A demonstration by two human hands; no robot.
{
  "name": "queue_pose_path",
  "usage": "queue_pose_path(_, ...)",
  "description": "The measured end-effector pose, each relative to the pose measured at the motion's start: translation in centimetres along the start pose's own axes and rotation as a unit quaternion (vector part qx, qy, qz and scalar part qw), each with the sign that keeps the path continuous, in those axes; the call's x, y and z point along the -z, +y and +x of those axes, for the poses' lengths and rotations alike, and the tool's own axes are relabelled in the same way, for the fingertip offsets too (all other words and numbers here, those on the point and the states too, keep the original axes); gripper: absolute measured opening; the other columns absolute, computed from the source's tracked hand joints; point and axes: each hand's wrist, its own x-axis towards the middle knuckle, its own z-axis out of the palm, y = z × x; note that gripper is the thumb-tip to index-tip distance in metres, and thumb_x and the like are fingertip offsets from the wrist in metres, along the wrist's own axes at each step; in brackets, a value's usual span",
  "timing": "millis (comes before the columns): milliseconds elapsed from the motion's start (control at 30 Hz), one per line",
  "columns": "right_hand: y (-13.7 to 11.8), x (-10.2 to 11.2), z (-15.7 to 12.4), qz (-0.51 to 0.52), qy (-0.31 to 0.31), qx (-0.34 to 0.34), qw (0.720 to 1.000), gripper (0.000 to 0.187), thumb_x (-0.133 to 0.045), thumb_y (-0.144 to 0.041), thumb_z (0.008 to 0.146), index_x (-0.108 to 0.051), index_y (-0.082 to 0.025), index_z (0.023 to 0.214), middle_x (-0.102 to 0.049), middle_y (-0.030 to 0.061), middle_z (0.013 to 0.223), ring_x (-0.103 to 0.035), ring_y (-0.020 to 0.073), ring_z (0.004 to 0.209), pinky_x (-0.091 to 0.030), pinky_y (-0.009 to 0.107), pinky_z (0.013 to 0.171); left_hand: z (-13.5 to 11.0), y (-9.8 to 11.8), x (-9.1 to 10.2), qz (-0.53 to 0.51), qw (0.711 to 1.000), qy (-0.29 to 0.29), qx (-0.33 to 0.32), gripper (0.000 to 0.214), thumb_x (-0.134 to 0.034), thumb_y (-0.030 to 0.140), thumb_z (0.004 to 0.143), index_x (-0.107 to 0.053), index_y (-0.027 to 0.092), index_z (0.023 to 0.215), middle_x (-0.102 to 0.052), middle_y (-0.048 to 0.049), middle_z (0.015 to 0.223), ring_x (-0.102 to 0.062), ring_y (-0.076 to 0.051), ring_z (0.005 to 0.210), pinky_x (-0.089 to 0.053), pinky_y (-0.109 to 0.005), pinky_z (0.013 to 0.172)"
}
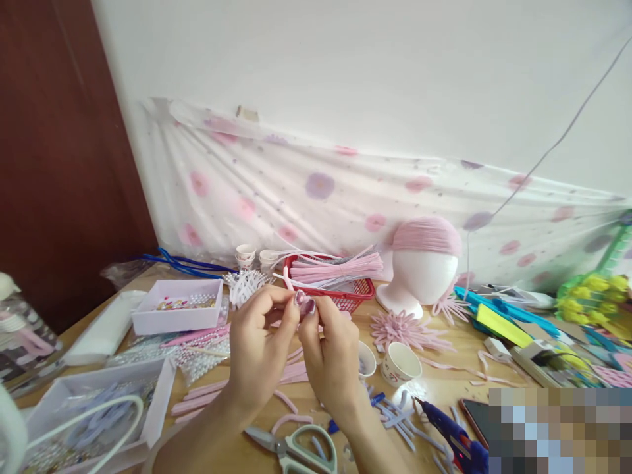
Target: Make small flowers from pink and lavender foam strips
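Observation:
My left hand (266,342) and my right hand (332,345) meet above the middle of the table, thumbs and fingers pinched together. Between the fingertips is a small piece of pink pipe cleaner (307,299), mostly covered by the fingers. Just behind them stands a red basket (340,299) with a bundle of pink pipe cleaners (340,264). Loose pink pipe cleaners (200,401) lie beneath the hands. Scissors with pale green handles (309,447) rest near the forearms. A looped pink pipe-cleaner flower (402,329) lies to the right.
A white foam head (425,276) wrapped in pink stands at the back. Right of my hands are a paper cup (401,363) and a blue glue gun (451,431). White boxes (178,319) with beads and trinkets sit left. Blurred squares hide the lower right corner.

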Motion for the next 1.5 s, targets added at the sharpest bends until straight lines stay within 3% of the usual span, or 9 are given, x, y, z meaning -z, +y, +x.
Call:
queue_pose_path(167,0.5,0.1,0.0,0.016,0.022,0.010,1.000,0.023,-0.041,-0.014,0.090,-0.037,-0.022,0.068,-0.040,-0.0051,0.055,-0.037,0.0104,0.048,-0.026,0.024,0.050,-0.2,0.0,-0.3,-0.022,1.000,0.014,-0.004,0.013,-0.059,0.025,0.089,-0.065,0.017,0.081,-0.066,-0.0001,0.075,-0.062,-0.012,0.066,-0.053,-0.019,0.060)
queue_pose_path(300,1.1,1.0,0.4,0.079,-0.028,-0.028,0.996,0.025,-0.037,-0.013,0.092,-0.033,-0.022,0.069,-0.040,-0.0051,0.058,-0.037,0.0107,0.051,-0.028,0.024,0.052,0.8,0.3,0.7,-0.070,0.992,-0.084,0.062,0.016,-0.062,0.029,0.088,-0.071,0.017,0.085,-0.071,-0.0035,0.082,-0.067,-0.016,0.074,-0.057,-0.024,0.068)
queue_pose_path(500,1.2,1.8,0.7,0.172,-0.051,-0.078,0.981,0.031,-0.033,-0.030,0.102,-0.037,-0.021,0.073,-0.042,-0.0035,0.066,-0.040,0.0114,0.059,-0.032,0.025,0.058,2.4,0.0,2.4,-0.075,0.967,-0.243,0.002,0.021,-0.059,0.018,0.089,-0.075,0.022,0.103,-0.070,-0.0065,0.106,-0.065,-0.020,0.100,-0.054,-0.028,0.085)
queue_pose_path(633,1.4,1.9,0.6,0.219,-0.077,-0.096,0.968,0.032,-0.034,-0.035,0.103,-0.036,-0.021,0.075,-0.039,-0.0044,0.067,-0.036,0.0107,0.059,-0.031,0.025,0.059,2.5,-0.5,2.3,-0.008,0.974,-0.221,-0.054,0.023,-0.058,0.019,0.091,-0.073,0.025,0.108,-0.065,-0.0054,0.102,-0.063,-0.017,0.093,-0.052,-0.023,0.071)
queue_pose_path(867,1.4,2.7,1.1,0.255,-0.128,-0.073,0.956,0.033,-0.039,-0.033,0.102,-0.036,-0.021,0.071,-0.036,-0.0049,0.065,-0.031,0.0103,0.058,-0.029,0.025,0.057,2.6,-0.5,2.8,0.150,0.938,-0.186,-0.250,0.014,-0.057,0.016,0.093,-0.067,0.021,0.100,-0.069,-0.0036,0.101,-0.057,-0.019,0.103,-0.039,-0.034,0.093)
queue_pose_path(1033,1.3,3.4,1.4,0.264,-0.149,-0.075,0.950,0.033,-0.041,-0.031,0.101,-0.039,-0.020,0.070,-0.036,-0.0049,0.065,-0.031,0.0097,0.057,-0.029,0.024,0.056,2.6,0.1,3.7,0.212,0.914,-0.172,-0.300,0.013,-0.060,0.017,0.092,-0.068,0.026,0.098,-0.073,0.0008,0.087,-0.056,-0.022,0.102,-0.031,-0.039,0.094)
queue_pose_path(1133,1.3,3.9,1.5,0.266,-0.186,-0.067,0.943,0.032,-0.043,-0.030,0.101,-0.043,-0.019,0.071,-0.036,-0.0050,0.064,-0.032,0.0095,0.057,-0.029,0.023,0.056,2.8,0.0,4.2,0.145,0.925,-0.225,-0.270,0.012,-0.061,0.016,0.091,-0.068,0.025,0.094,-0.073,0.0027,0.088,-0.062,-0.016,0.089,-0.036,-0.033,0.092)
queue_pose_path(1267,1.4,4.5,1.7,0.280,-0.235,-0.057,0.929,0.030,-0.045,-0.027,0.099,-0.045,-0.018,0.070,-0.040,-0.0045,0.063,-0.035,0.0090,0.058,-0.030,0.023,0.056,2.9,0.0,4.4,0.046,0.939,-0.318,-0.121,0.012,-0.060,0.015,0.091,-0.067,0.024,0.090,-0.072,0.0042,0.085,-0.065,-0.011,0.080,-0.046,-0.020,0.074)
queue_pose_path(1500,1.8,4.7,2.0,0.326,-0.259,-0.078,0.906,0.034,-0.048,-0.036,0.098,-0.048,-0.018,0.069,-0.041,-0.0046,0.060,-0.034,0.0088,0.054,-0.031,0.023,0.054,2.4,0.0,3.3,-0.138,0.917,-0.372,0.031,0.010,-0.057,0.019,0.092,-0.065,0.018,0.086,-0.067,0.0009,0.073,-0.063,-0.010,0.066,-0.051,-0.020,0.065)
